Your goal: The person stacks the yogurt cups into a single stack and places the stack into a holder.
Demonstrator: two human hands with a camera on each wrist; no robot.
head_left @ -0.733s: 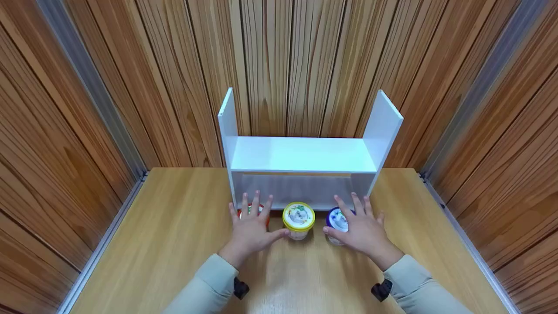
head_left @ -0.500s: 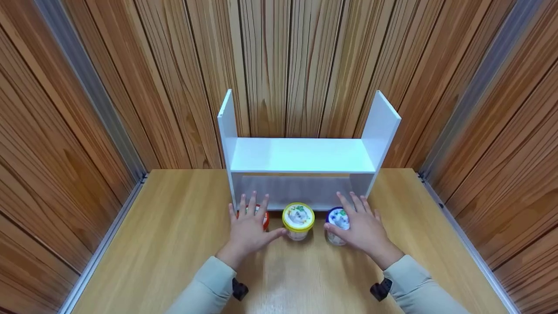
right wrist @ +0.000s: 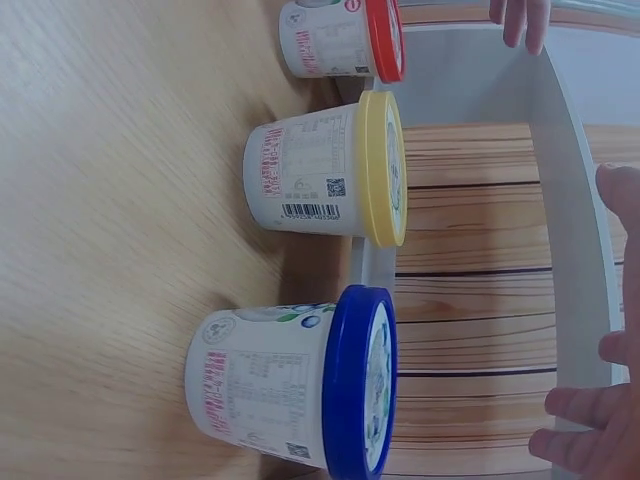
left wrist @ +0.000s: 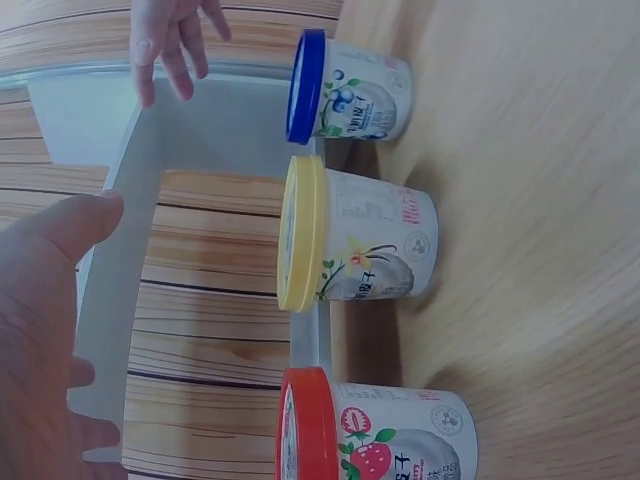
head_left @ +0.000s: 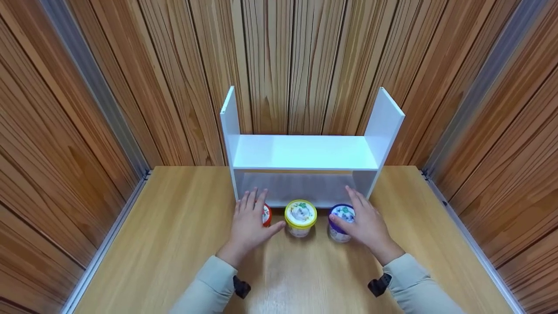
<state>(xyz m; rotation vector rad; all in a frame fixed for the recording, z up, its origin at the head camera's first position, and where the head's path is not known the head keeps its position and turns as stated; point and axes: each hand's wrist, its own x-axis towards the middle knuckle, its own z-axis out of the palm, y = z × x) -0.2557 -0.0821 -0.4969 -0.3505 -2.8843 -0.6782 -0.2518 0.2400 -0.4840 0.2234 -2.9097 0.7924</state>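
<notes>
**Head view: both your hands open above the outer cups**

Head camera has your left hand (head_left: 248, 222) spread over the red-lidded cup (head_left: 266, 214), fingers straight and loosely fanned, thumb stretched toward the yellow-lidded cup (head_left: 300, 216). From this angle you cannot tell whether the palm touches the red lid; your left wrist camera shows the hand (left wrist: 45, 330) held clear of the lid (left wrist: 305, 425), gripping nothing.

All three cups stand upright in a row on the wooden table (head_left: 174, 244), toward its far edge, just in front of the white shelf (head_left: 305, 152), whose lower opening is right behind them. The yellow-lidded cup is in the middle, apart from its neighbours on either side.

Your right hand (head_left: 368, 222) hovers at the blue-lidded cup (head_left: 341, 222), fingers extended and relaxed, reaching past the lid toward the shelf's lower opening. The right wrist camera shows those fingers (right wrist: 585, 440) apart from the blue lid (right wrist: 358, 380), with a gap between, so that hand holds nothing either. Both sleeves (head_left: 205, 283) enter from the table's near edge.
</notes>
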